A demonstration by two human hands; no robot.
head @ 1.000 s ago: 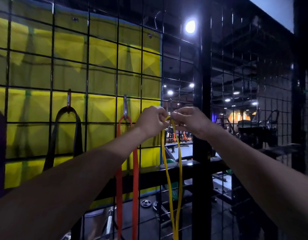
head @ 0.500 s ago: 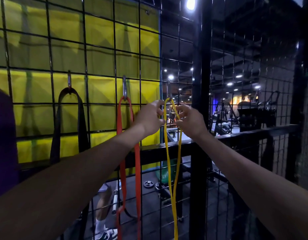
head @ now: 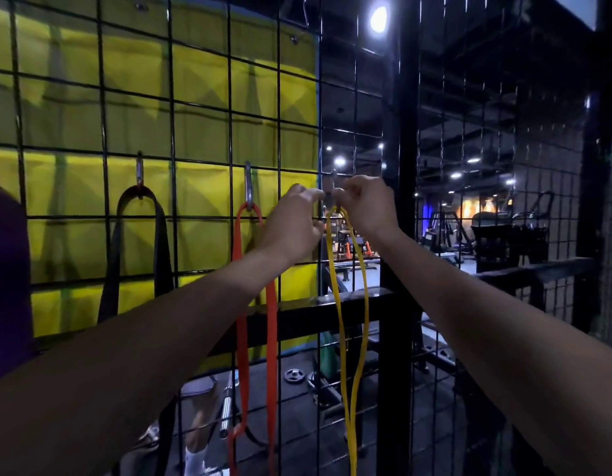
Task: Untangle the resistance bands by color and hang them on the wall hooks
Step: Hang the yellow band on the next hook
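A thin yellow band (head: 345,304) hangs down from a metal hook (head: 333,187) on the black wire grid (head: 201,159). My right hand (head: 366,207) pinches the top of the yellow loop right at the hook. My left hand (head: 294,225) has its fingertips curled at the same hook, touching it and the band's top. An orange band (head: 271,304) hangs from the hook (head: 248,187) to the left. Further left a black band (head: 160,249) hangs from another hook (head: 139,173). A wide purple band (head: 5,276) shows at the left edge.
A yellow padded panel (head: 194,97) lies behind the grid. A thick black post (head: 400,235) and a horizontal rail (head: 332,310) stand right of the yellow band. Beyond the mesh lie a barbell (head: 226,410), a weight plate (head: 294,375) and gym machines.
Both hands rose from beside the yellow loop to the hook and closed on the band's top there. The view tilted upward again.
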